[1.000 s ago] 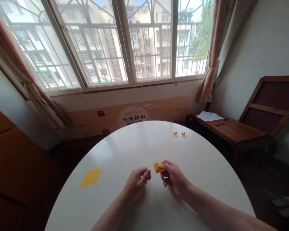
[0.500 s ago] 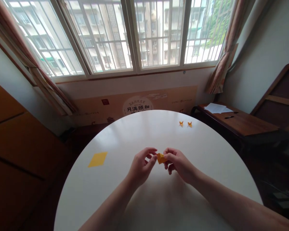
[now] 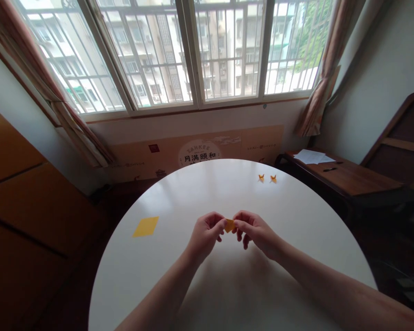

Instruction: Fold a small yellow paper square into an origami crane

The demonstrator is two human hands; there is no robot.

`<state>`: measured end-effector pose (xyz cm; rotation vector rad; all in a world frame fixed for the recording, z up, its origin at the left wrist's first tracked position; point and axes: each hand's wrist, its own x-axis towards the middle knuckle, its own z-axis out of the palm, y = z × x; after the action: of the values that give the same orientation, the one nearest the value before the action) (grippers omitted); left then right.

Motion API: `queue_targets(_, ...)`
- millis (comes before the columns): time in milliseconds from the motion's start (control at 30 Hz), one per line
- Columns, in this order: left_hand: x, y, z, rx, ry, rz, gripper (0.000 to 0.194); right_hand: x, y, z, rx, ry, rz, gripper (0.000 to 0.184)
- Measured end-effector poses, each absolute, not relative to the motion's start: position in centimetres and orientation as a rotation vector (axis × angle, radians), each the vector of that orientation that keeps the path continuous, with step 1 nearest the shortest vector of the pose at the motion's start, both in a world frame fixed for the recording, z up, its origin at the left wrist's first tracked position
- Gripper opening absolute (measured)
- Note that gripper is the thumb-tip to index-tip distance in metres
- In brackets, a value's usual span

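Observation:
A small folded piece of orange paper (image 3: 229,225) is pinched between both my hands just above the round white table (image 3: 227,285). My left hand (image 3: 207,232) grips its left side with curled fingers. Gripping the right side is my right hand (image 3: 253,230), fingers closed on the paper. Most of the paper is hidden by my fingertips. A flat square sheet of yellow paper (image 3: 145,226) lies on the table to the left. Two small folded orange paper figures (image 3: 267,178) stand near the table's far right edge.
A dark wooden bench (image 3: 345,177) at the right holds white papers (image 3: 312,156) and a pen. A barred window (image 3: 193,50) with curtains fills the far wall. Brown wooden furniture (image 3: 24,220) stands at the left.
My left hand has come over to the folded paper and taken hold of it together with the right. Both hands pinched closer on it. The view shifted slightly.

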<state>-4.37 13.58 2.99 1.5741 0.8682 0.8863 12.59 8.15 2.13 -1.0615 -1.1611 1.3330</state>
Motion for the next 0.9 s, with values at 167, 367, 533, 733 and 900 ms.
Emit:
queue_targets(167, -4.3, 13.5, 2.7, 1.671, 0.872, 0.866, 0.025, 12.4, 8.3, 1.6, -1.069, -1.232, 1.285, 0.031)
queue_targets(367, -4.2, 13.2, 2.6, 1.767, 0.904, 0.798, 0.023, 12.5, 8.5, 1.3, -1.066, -1.254, 1.253, 0.028)
queue_targets(533, -4.2, 13.1, 2.4, 1.876, 0.928, 0.82, 0.017, 12.2, 8.5, 1.0, -1.054, -1.302, 1.241, 0.023)
queue_targets(733, -4.1, 12.8, 2.6, 1.999, 0.944, 0.832, 0.019, 12.0, 8.3, 1.5, -1.055, -1.313, 1.234, 0.017)
queue_targets(900, -4.4, 13.0, 2.7, 2.004, 0.917, 0.833, 0.024, 12.1, 8.5, 1.5, -1.082, -1.312, 1.19, 0.016)
